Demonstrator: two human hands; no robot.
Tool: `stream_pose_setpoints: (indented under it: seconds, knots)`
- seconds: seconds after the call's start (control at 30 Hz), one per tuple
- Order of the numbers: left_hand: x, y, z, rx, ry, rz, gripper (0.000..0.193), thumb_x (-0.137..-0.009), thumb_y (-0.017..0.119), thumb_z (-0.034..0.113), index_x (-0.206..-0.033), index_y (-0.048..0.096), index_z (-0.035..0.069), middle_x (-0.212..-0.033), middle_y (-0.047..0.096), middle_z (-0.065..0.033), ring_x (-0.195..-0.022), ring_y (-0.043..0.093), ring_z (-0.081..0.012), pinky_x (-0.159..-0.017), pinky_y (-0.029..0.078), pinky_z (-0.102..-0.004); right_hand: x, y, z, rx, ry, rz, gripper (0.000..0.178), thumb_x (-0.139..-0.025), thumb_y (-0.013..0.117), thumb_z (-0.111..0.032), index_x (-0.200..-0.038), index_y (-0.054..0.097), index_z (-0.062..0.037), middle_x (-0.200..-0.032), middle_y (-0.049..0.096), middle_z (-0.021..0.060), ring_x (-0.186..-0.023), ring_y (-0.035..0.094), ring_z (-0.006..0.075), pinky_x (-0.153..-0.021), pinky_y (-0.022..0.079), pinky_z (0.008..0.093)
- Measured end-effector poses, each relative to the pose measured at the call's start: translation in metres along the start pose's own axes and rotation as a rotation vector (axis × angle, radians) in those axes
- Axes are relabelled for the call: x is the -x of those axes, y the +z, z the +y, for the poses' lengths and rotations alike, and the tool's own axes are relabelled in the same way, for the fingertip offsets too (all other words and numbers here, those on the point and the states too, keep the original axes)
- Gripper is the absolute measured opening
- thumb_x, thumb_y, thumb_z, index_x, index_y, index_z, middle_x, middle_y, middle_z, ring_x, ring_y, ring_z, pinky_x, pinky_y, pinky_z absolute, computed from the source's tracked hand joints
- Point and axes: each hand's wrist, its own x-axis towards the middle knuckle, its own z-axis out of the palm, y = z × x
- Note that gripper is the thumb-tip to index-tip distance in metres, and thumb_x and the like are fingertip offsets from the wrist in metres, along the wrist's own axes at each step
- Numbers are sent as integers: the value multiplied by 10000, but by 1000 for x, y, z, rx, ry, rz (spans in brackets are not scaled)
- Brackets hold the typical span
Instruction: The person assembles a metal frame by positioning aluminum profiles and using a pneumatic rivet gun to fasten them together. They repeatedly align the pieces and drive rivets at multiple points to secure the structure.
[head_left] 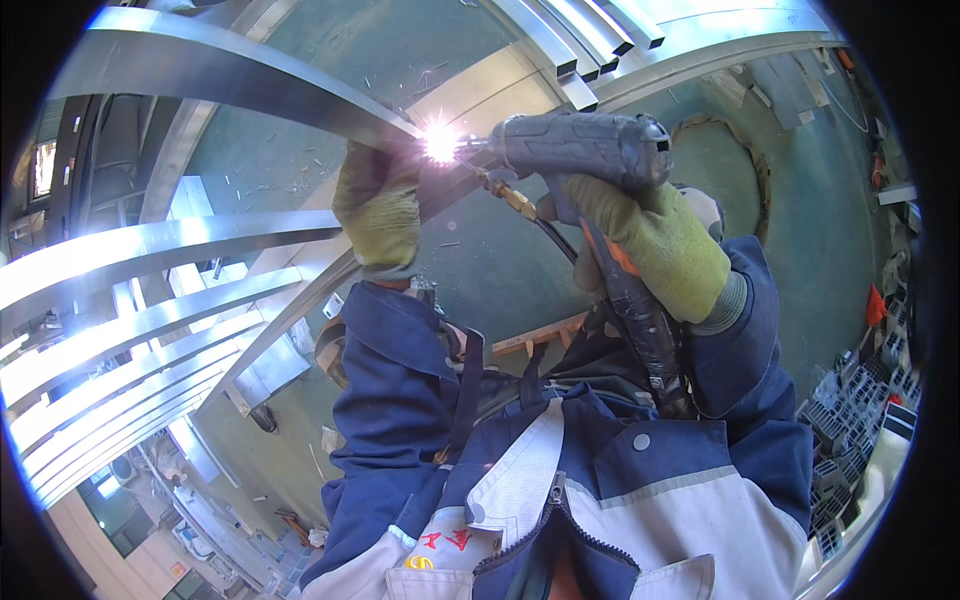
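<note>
My right hand [665, 240], in a yellow-green work glove, is closed around the grip of a dark handheld welding gun [580, 147]. The gun's tip points left into a glaring white spark [440, 143] at the end of a long metal bar [250, 85]. A thin brass-coloured feed tube [515, 200] runs below the barrel toward the spark. My left hand [378, 215], gloved alike, is up against the bar's end just left of the glare. Its fingers look wrapped on the bar, partly lost in shadow. A thick black-wrapped cable [645, 325] drops from the gun past my right forearm.
Several parallel shiny metal bars [150, 290] form a frame at the left. Rectangular metal tubes [580, 40] lie at the top right. A heap of cut metal profiles [860, 450] sits at the lower right. Metal scraps dot the green floor [490, 270].
</note>
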Motion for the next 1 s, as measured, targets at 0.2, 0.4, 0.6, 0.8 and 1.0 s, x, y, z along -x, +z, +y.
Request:
stream_pose_setpoints:
  seconds: [0.2, 0.4, 0.6, 0.8, 1.0]
  knots:
    - [-2, 2, 0, 46, 7, -14, 607, -879, 734, -134, -1442, 600, 52, -1321, 694, -96, -1138, 689, -213, -1019, 558, -357, 5, -1, -3, -18, 35, 3, 363, -1062, 619, -291, -1343, 625, -61, -1039, 682, 43, -649, 640, 85, -593, 539, 261]
    - [-1, 7, 3, 5, 50, -37, 584, -893, 725, -124, -1441, 593, 28, -1295, 700, -81, -1104, 689, -184, -974, 568, -328, 8, -5, 3, -7, 46, 7, 353, -1058, 625, -247, -1353, 623, -52, -1045, 679, 51, -661, 635, 73, -603, 544, 263]
    - [0, 6, 1, 2, 66, -1, 509, -912, 726, -98, -1399, 624, 5, -1274, 704, -80, -1087, 684, -166, -947, 574, -304, 12, 2, -1, 20, -73, -15, 334, -1057, 616, -231, -1347, 636, -68, -1024, 671, 30, -643, 622, 78, -581, 529, 256]
    - [-3, 6, 9, -33, -18, -48, 473, -915, 741, -72, -1371, 642, 2, -1248, 713, -72, -1082, 682, -158, -941, 578, -312, 33, 9, -2, -66, 110, 141, 325, -1061, 622, -267, -1314, 651, -65, -1041, 688, 37, -599, 624, 104, -524, 511, 262]
    - [-18, -7, 32, -132, -171, -213, 391, -881, 799, -1, -1253, 684, 42, -1059, 737, -34, -969, 686, -133, -883, 560, -274, 47, 31, -5, 35, -20, 95, 324, -1032, 683, -251, -1301, 657, -72, -919, 723, 29, -554, 611, 85, -473, 489, 245]
